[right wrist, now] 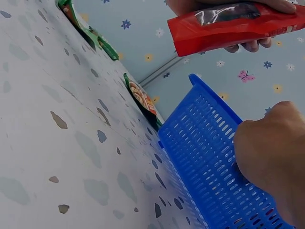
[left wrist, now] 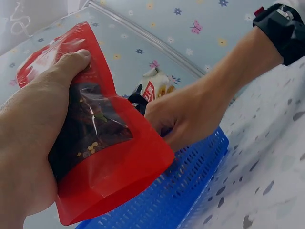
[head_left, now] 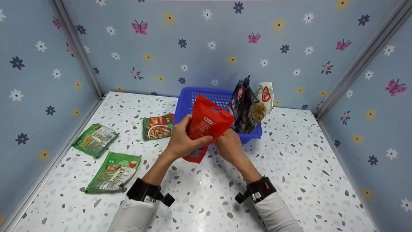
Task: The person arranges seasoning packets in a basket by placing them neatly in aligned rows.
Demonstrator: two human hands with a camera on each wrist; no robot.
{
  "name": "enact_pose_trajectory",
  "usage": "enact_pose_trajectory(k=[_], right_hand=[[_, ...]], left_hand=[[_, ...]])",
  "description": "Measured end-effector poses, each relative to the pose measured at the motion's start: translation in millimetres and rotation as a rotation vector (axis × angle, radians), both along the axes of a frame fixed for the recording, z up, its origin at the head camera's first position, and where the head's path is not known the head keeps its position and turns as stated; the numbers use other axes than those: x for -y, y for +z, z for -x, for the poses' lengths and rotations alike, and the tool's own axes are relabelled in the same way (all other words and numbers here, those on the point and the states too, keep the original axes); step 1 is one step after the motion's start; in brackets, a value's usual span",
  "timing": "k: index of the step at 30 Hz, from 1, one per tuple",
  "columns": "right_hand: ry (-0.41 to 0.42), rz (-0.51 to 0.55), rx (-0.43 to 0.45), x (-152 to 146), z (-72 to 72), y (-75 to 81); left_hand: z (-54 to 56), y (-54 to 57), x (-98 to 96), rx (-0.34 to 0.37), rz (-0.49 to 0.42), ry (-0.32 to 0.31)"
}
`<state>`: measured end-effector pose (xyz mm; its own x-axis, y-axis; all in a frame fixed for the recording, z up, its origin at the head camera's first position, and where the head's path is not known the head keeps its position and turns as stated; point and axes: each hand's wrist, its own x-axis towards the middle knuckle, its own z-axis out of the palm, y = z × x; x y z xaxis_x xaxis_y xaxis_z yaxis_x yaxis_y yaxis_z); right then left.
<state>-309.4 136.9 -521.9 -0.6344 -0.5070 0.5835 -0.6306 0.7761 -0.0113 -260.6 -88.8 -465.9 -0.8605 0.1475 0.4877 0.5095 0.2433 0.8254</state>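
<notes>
A red stand-up pouch (head_left: 207, 120) with a clear window (left wrist: 93, 121) is held up over the front of the blue basket (head_left: 185, 104). My left hand (head_left: 185, 138) grips it by the side, its thumb across the pouch. At the basket's front rim is my right hand (head_left: 230, 146), with its fingers curled (left wrist: 183, 114). The pouch hides its fingertips in the head view, and what they hold, if anything, cannot be made out. Inside the basket, to the right, dark packets (head_left: 239, 103) and a cream packet (head_left: 265, 100) stand upright.
Beside the basket's left wall lies a green and red food packet (head_left: 157, 127). Two green packets lie further left, one near the left wall (head_left: 96, 139) and one closer to me (head_left: 114, 172). Flower-patterned panels enclose the speckled table (head_left: 305, 180) at the back and both sides.
</notes>
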Motion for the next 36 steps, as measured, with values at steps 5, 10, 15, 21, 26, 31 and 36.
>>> enact_pose_trajectory(k=[5, 10, 15, 21, 26, 31, 36], right_hand=[[-0.001, 0.022, 0.02, -0.5, -1.7, -1.6], [0.0, 0.043, 0.076, -2.2, -5.7, -0.2], [0.057, 0.082, 0.159, -5.5, -9.3, 8.6], [0.189, 0.24, 0.182, -11.6, -15.5, 30.3], [0.294, 0.398, 0.131, -17.1, -20.3, 49.5], [0.337, 0.519, 0.087, -21.9, -28.4, 68.6], [0.358, 0.603, 0.128, -28.8, -41.4, 85.6]], left_hand=[[-0.2, -1.6, -9.6, -0.033, -0.021, -0.002], [-1.3, -1.9, -14.8, -0.037, -0.026, -0.02], [-1.3, -2.6, -14.6, -0.031, -0.028, -0.02], [-1.2, -2.1, -11.9, -0.032, -0.027, -0.012], [0.3, -1.9, -7.6, -0.05, -0.04, 0.006], [1.4, -0.9, -5.5, -0.062, -0.044, 0.011], [2.7, -1.2, -5.6, -0.071, -0.047, 0.004]])
